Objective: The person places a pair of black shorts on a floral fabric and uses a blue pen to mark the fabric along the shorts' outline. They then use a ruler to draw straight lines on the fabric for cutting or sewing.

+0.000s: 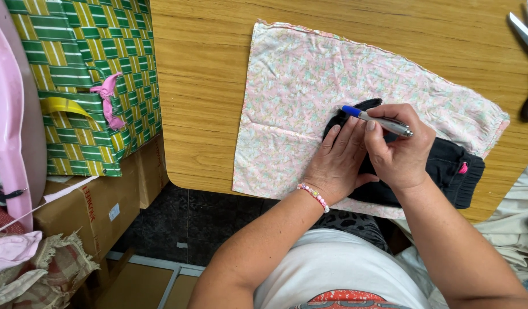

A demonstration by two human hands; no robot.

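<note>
A pale pink floral cloth [298, 86] lies spread on the wooden table [207, 86]. A small black garment [447, 169] rests on the cloth's near right part. My left hand [338, 160] presses flat on the black garment, fingers together. My right hand [398, 151] grips a silver pen [378, 121] with a blue tip, the tip touching the garment's upper left edge. A beaded bracelet [314, 196] is on my left wrist.
Scissors [527, 63] with a red-and-black handle lie at the table's far right edge. A green and yellow woven bag [86, 80] stands left of the table on cardboard boxes [98, 206]. Pink cloth and frayed fabric [40, 269] sit at lower left. Dark floor tiles below.
</note>
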